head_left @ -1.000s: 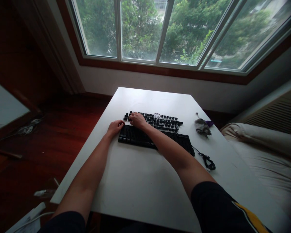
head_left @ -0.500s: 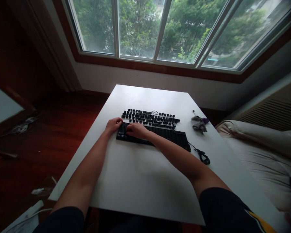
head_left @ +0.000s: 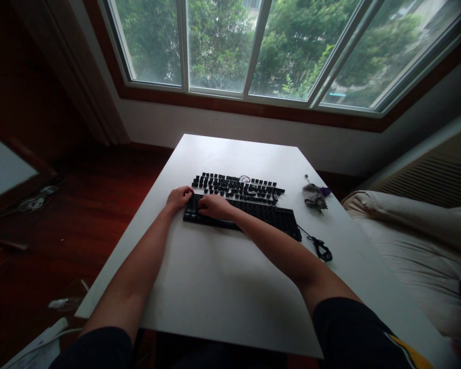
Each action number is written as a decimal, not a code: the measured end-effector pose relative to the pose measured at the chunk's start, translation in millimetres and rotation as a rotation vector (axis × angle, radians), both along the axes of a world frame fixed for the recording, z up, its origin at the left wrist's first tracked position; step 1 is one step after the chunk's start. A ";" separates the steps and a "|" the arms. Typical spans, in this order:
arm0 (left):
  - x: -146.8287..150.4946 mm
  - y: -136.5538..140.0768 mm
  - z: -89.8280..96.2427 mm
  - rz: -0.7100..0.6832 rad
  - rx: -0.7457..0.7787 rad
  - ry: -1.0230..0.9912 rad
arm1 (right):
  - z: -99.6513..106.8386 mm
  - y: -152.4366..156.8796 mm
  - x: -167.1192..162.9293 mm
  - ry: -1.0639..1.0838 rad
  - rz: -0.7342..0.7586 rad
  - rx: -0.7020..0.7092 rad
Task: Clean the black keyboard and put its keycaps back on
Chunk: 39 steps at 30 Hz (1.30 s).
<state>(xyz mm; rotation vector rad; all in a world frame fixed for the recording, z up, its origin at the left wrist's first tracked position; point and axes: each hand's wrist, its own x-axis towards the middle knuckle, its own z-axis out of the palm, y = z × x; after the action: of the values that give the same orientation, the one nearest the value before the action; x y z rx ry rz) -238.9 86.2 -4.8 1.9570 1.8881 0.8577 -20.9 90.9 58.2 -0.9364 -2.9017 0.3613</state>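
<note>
A black keyboard (head_left: 249, 218) lies across the white table, many of its keys without caps in the middle and right. At its far left corner my left hand (head_left: 180, 198) is closed, with curled fingers against the keyboard's edge. My right hand (head_left: 216, 206) bends down over the left part of the keyboard, fingertips pressed together on the keys. What those fingers pinch, if anything, is hidden. Just behind the keyboard, loose black keycaps (head_left: 227, 183) are laid out in rows. A thin round ring-like thing (head_left: 245, 179) sits among the back keycaps.
The white table (head_left: 223, 287) stands below a wide window (head_left: 223, 46). A grey fuzzy bundle with a purple part (head_left: 315, 197) lies at the right. A coiled black cable (head_left: 322, 249) runs from the keyboard's right side. A pale cushioned seat (head_left: 399, 246) borders the table's right.
My right hand has shifted very slightly left over the keyboard. My left hand stays at the corner, and the keycaps keep their places.
</note>
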 end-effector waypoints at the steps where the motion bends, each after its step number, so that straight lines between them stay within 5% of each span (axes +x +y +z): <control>1: 0.0 0.1 -0.2 0.001 0.001 0.002 | 0.0 0.3 0.3 0.000 -0.002 -0.002; 19: 1.8 0.5 -1.4 -0.003 0.019 0.021 | 7.5 -29.4 -6.7 -0.084 -0.043 0.136; 39: 2.0 2.2 -2.5 -0.004 0.021 0.044 | 0.1 -35.1 -3.2 -0.060 -0.098 0.075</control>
<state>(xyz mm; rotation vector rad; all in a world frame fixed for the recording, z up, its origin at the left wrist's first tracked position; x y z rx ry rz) -236.9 88.4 -7.3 2.0066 1.9068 0.8432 -24.0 55.7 58.4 -1.0909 -2.8854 0.2203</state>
